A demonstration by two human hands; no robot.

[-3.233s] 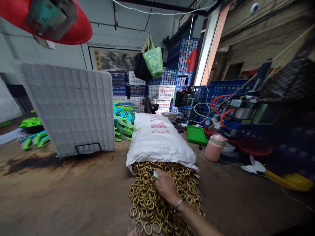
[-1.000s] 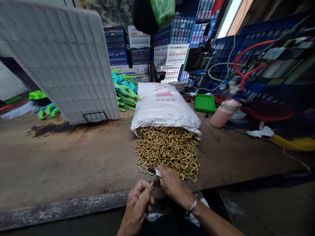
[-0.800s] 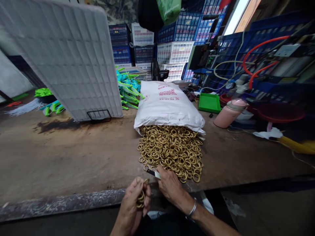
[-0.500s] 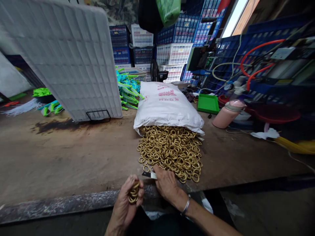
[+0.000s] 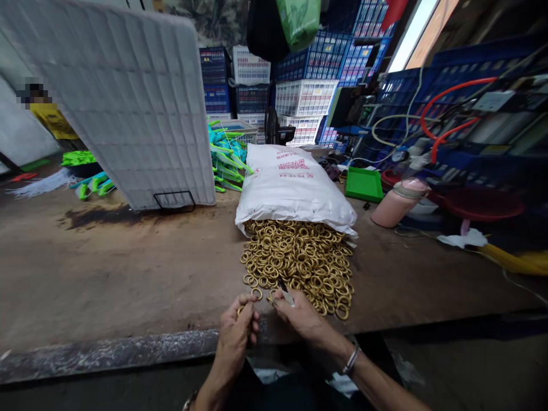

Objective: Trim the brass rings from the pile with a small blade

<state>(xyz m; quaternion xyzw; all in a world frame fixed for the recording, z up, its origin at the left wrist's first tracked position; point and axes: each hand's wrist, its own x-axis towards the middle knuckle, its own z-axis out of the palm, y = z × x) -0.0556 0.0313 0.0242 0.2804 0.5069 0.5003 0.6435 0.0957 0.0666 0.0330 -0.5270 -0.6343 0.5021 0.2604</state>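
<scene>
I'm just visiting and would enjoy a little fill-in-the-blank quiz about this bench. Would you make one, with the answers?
1. Rings spill from the mouth of a ____ sack.
2. The print on the sack is ____.
3. The tool is held in the ____ hand.
4. The tray near the pink jar is ____.

Missing words: white; red; right; green.

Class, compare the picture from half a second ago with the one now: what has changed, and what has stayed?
The left hand has moved forward and right, its rings now mostly hidden by the fingers. The tool in the right hand has swung from pointing left to pointing forward, over the ring pile. A person in yellow now shows at far left. The sack and pink bottle stayed put.
</scene>
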